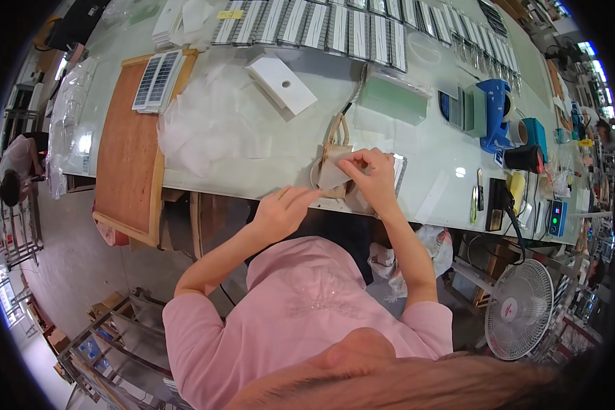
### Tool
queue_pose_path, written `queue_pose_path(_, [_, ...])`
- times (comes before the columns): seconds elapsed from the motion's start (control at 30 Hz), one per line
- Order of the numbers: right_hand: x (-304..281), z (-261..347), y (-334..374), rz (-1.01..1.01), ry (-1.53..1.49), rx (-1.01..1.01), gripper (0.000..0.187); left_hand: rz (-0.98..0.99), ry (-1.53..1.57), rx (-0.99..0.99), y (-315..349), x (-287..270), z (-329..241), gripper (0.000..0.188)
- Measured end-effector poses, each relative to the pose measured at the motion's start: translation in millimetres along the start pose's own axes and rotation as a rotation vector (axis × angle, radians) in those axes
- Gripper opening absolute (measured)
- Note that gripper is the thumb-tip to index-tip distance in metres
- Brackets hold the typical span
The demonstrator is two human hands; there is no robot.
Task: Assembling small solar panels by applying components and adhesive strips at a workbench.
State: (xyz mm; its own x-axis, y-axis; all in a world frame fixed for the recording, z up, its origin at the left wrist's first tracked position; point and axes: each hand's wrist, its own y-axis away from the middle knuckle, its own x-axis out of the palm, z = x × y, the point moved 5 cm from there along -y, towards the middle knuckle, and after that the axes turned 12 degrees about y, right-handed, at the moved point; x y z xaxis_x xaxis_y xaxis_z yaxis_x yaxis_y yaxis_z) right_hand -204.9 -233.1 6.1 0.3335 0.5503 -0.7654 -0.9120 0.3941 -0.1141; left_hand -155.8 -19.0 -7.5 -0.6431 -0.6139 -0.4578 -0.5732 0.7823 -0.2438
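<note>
At the table's near edge, my right hand (372, 178) has thumb and fingers pinched on a thin pale sheet (332, 173). The sheet partly covers a tan object with a looped top (339, 130), whose kind I cannot make out. My left hand (281, 210) is just left of the sheet, with its fingers stretched toward it and nothing visible in them. A narrow silver-edged strip (399, 171) lies beside my right hand, partly hidden by it.
A white block with a round hole (284, 85) and crumpled transparent plastic (212, 123) lie to the left. Further left is a wood-framed board (126, 150). Greenish glass plates (393, 99) and a blue tape dispenser (495, 116) are right. Rows of striped panels (314, 29) line the back.
</note>
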Motion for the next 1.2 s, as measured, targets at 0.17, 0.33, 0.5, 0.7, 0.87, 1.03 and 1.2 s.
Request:
queue_pose_path(0.17, [6,-9,-1,-0.059,0.067,-0.043,0.016,-0.139,-0.059,0.307,-13,-4,-7,0.041])
queue_pose_path(0.33, [7,-10,1,-0.114,0.088,-0.050,0.015,-0.029,-0.072,0.270,-22,4,-9,0.039])
queue_pose_path(0.5, [8,-10,1,-0.136,0.098,-0.047,0.016,0.046,-0.212,0.483,-11,19,-15,0.029])
queue_pose_path(0.7, [1,-9,-3,-0.171,0.065,-0.027,0.017,-0.020,-0.029,0.391,-16,12,-14,0.019])
queue_pose_path(0.87, [4,-13,-14,-0.221,0.057,-0.027,0.018,-0.070,0.080,0.183,-23,1,6,0.021])
queue_pose_path(1.03, [9,-16,-14,-0.179,0.079,-0.004,0.016,-0.056,0.072,0.205,-22,2,10,0.022])
queue_pose_path(1.2, [10,-17,-14,-0.203,0.102,-0.032,0.022,-0.016,-0.042,0.283,-24,0,3,0.021])
